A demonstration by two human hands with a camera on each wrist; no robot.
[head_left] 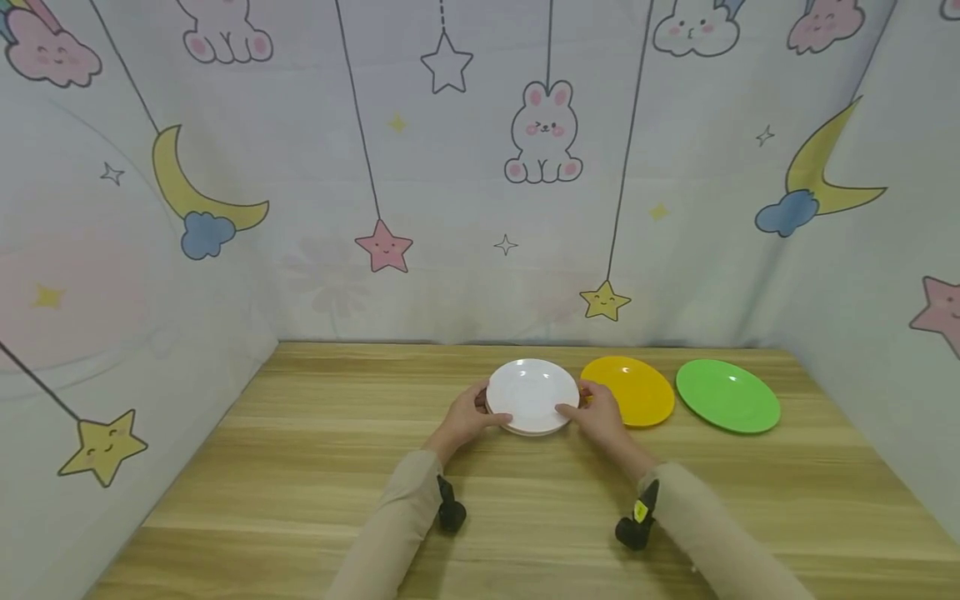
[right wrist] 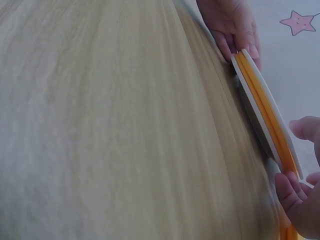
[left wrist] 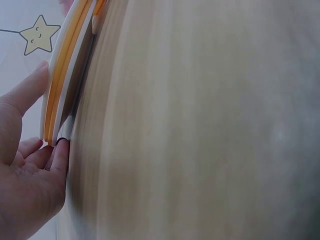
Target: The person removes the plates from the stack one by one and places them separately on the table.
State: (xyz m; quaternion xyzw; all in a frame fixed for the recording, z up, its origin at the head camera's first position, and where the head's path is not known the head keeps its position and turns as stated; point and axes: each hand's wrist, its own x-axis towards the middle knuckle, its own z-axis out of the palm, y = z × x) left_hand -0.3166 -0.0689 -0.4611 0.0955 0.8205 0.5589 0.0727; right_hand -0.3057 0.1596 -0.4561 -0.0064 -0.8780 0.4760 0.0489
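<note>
A stack of plates, with a white plate (head_left: 532, 393) on top, lies between both hands near the middle of the table. Its edge shows orange rims (left wrist: 62, 75) sandwiched between white ones. At the left side my left hand (head_left: 465, 421) grips the stack, thumb over the top rim and fingers under the edge. My right hand (head_left: 602, 414) holds the opposite side the same way, its fingers (right wrist: 287, 192) curled below the rim. Whether the stack's base touches the table I cannot tell.
Just right of the stack is a yellow-orange plate (head_left: 633, 392), partly behind the right hand. Farther right lies a green plate (head_left: 727, 396). The wooden table (head_left: 337, 417) meets a patterned cloth wall (head_left: 465, 300) at the back, with more cloth at both sides.
</note>
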